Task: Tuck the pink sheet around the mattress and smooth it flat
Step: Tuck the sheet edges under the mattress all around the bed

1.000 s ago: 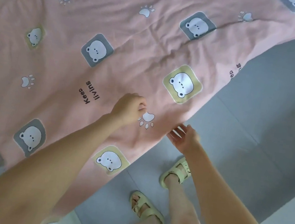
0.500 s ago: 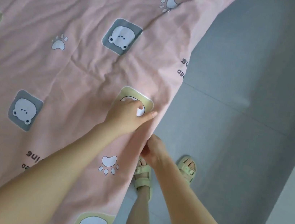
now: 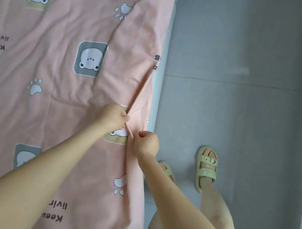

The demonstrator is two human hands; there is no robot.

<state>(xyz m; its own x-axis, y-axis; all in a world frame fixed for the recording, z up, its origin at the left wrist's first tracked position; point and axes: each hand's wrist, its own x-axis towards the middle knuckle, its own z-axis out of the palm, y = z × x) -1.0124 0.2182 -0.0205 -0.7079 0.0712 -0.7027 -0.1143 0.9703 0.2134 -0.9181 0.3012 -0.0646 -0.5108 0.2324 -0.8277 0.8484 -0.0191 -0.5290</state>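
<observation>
Pink sheet (image 3: pixel 63 86) is pinched into a ridge near the bed's edge by both grips, right hand (image 3: pixel 147 143) nearest, left hand (image 3: pixel 113 118) just beyond, with creases farther out unsmoothed and tucking seemingly unfinished.

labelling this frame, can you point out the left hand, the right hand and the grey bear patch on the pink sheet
left hand (image 3: pixel 113 118), head view, on the knuckles.
right hand (image 3: pixel 148 143), head view, on the back of the hand.
grey bear patch (image 3: pixel 90 59), head view, on the bear's white face, pink sheet (image 3: pixel 71 25).
</observation>
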